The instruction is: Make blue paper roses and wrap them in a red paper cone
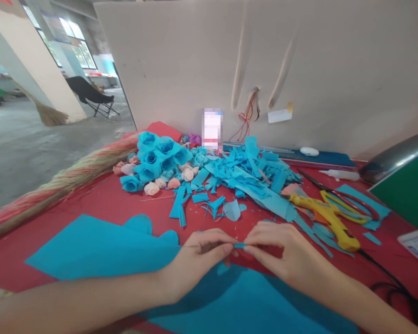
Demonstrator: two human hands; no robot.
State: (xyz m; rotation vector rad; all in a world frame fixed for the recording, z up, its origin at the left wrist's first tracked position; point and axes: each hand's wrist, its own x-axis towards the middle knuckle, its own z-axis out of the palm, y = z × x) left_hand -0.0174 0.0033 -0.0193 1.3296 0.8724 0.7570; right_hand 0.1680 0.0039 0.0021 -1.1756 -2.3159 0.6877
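My left hand [202, 260] and my right hand [282, 253] meet at the table's near middle. Both pinch a small blue paper piece [239, 245] between their fingertips, fingers closed on it. A thin wire seems to run left from the piece, but it is hard to make out. Under my forearms lies a large blue paper sheet [97, 250] on the red tabletop [125, 202]. Behind my hands is a heap of blue paper scraps [251, 174]. A cluster of finished blue paper roses [156, 160], with small pink and white ones, sits at the back left.
A yellow glue gun [329, 218] lies right of my hands, its black cord [390, 278] trailing to the near right. Scissors [344, 199] lie just beyond it. A white glue bottle [337, 174], a grey board wall [264, 69] and a straw broom [55, 185] border the table.
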